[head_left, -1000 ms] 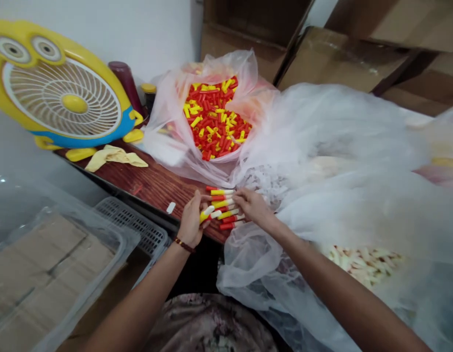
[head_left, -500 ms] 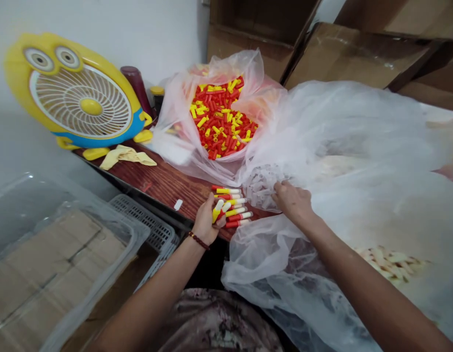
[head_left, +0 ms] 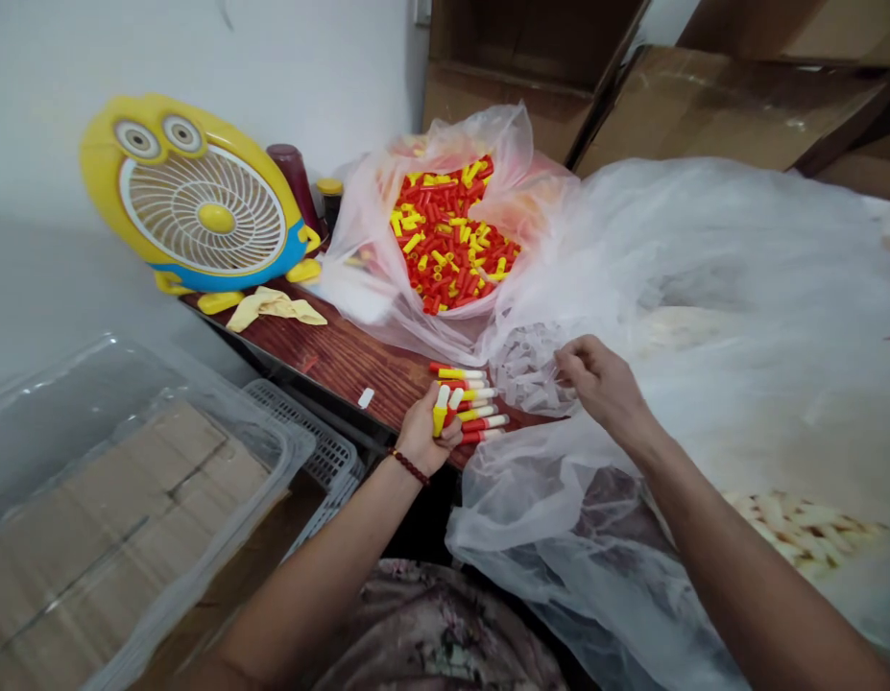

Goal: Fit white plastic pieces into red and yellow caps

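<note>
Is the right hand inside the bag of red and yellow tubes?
No, the right hand is beside the small clear pieces, outside the bag of red and yellow tubes.

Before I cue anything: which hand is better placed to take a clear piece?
Probably the right hand: it is beside the clear pieces, while the left hand holds red and yellow tubes.

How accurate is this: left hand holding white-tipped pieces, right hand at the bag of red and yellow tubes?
The right hand's place is wrong: the head view shows it at the clear pieces. The left hand does hold white-tipped pieces.
</note>
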Motion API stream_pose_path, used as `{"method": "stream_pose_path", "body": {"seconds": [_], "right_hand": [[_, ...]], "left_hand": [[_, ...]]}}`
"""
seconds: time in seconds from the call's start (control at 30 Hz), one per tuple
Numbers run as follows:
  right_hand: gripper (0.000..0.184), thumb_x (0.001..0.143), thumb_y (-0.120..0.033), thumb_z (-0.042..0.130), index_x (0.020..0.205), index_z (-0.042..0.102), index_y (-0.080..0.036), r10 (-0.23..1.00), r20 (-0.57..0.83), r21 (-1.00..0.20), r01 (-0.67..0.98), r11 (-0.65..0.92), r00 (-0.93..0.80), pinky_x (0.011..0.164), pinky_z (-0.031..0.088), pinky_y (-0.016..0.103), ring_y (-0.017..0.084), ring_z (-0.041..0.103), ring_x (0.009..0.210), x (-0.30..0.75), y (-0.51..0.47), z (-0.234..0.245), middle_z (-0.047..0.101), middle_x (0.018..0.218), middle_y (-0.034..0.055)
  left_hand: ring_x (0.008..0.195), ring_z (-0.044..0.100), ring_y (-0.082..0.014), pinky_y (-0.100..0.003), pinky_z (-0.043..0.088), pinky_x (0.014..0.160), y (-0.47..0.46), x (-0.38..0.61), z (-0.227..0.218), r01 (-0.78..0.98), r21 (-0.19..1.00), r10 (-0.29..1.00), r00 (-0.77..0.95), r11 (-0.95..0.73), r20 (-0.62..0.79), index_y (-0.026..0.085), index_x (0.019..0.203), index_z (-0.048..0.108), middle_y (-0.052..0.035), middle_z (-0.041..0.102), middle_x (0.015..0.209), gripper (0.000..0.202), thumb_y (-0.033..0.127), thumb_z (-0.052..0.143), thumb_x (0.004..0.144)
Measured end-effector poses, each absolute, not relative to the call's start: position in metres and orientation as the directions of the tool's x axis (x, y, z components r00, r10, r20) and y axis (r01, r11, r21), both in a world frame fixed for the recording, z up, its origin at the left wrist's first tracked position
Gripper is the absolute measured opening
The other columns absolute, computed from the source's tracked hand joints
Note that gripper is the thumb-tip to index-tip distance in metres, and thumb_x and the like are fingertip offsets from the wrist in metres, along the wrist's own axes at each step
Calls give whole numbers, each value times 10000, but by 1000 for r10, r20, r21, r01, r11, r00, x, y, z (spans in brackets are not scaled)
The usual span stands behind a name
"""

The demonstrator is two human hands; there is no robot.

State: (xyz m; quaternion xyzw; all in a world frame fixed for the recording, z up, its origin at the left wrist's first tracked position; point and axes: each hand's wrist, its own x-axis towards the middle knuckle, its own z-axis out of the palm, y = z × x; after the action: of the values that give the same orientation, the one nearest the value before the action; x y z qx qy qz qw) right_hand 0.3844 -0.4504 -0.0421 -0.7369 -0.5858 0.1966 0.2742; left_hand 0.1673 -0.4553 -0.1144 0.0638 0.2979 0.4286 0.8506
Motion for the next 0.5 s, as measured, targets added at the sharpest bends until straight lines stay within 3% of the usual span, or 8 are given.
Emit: {"method": "stream_pose_path", "body": {"seconds": [0.07,0.13,0.2,0.27,0.33,0.5], "right_hand": [[143,848,-356,508,849,483,-215,968,-157,-898,379,-222,195,631,542,348,200,638,682,368,-456,-40,586,703,13],[169,790,-340,574,865,480,-222,949,-307,-948,65,-312,75,588,560,343,181,633,640,350,-464,-42,561,696,-14],[234,747,-329,634,903,493,-225,934,-354,-931,-74,-356,-45,546,557,312,160,621,623,336,-470,-45,537,699,-34],[326,713,-340,690,959,507,-227,942,-315,-943,-72,-324,-112,476,515,257,137,598,597,329,-473,-49,530,718,-45],[378,689,-360,730,974,529,-217,960,-238,-971,36,-235,-148,424,446,215,117,566,562,328,-473,-50,547,742,-41],[243,792,-408,668,810,648,-167,977,13,-889,445,109,-213,545,435,234,128,558,645,332,-476,-41,617,748,14]], "left_hand": [[285,246,-34,-150,123,317,-455,169,-114,-690,363,769,469,626,-433,144,717,464,62,364,448,392,371,305,995],[291,258,-26,-141,142,316,-456,171,-113,-693,369,777,477,620,-411,137,746,482,60,391,467,370,381,345,988],[291,259,-22,-140,150,312,-457,172,-112,-688,391,787,475,611,-394,131,778,499,59,411,476,345,378,370,982],[282,258,-24,-144,152,306,-458,172,-112,-675,434,801,462,597,-381,132,771,497,63,402,461,330,376,399,971],[279,277,-24,-145,164,300,-459,172,-111,-674,485,830,424,557,-364,136,754,489,64,415,466,305,376,472,941],[303,330,-12,-129,213,291,-460,175,-111,-661,586,881,297,468,-368,134,767,497,59,479,531,289,373,647,832]]}}
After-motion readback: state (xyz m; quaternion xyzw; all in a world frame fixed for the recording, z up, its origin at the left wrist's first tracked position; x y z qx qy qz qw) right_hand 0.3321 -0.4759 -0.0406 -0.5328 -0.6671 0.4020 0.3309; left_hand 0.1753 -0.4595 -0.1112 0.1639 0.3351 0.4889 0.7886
